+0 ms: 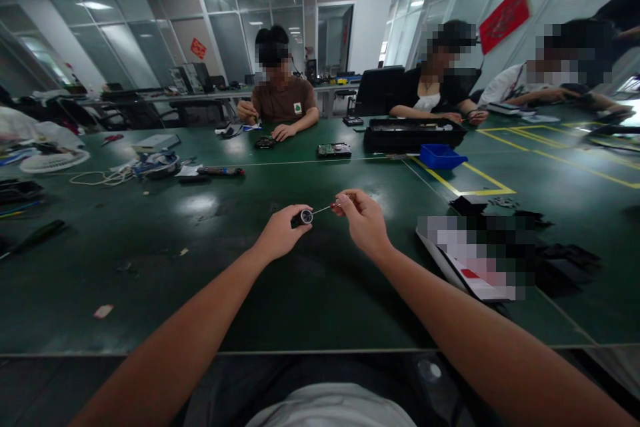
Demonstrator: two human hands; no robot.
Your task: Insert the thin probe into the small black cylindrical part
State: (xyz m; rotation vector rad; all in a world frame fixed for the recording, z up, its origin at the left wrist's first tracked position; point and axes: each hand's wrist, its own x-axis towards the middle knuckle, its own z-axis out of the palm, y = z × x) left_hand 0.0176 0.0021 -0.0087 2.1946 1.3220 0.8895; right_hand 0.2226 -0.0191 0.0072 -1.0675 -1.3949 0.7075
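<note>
My left hand (pixel 281 232) is closed around a small black cylindrical part (pixel 303 217) with a silver ring on its round end. What the part belongs to, I cannot make out. Pinched in my right hand (pixel 364 219) is a screwdriver (pixel 336 205) with a reddish handle, mostly covered by my fingers. Its thin metal shaft points left, and the tip is at or close to the black part; whether they touch is unclear. Both hands are above the green table (pixel 310 307), in front of my body.
To the right lie a white box or booklet (pixel 450 267), blurred over, and black plastic pieces (pixel 565 267). Beyond are a blue bin (pixel 443 157), a black tray (pixel 414 135) and a hard drive (pixel 334 150). A screwdriver (pixel 45 233) and cables (pixel 155 163) lie left. Several people sit across.
</note>
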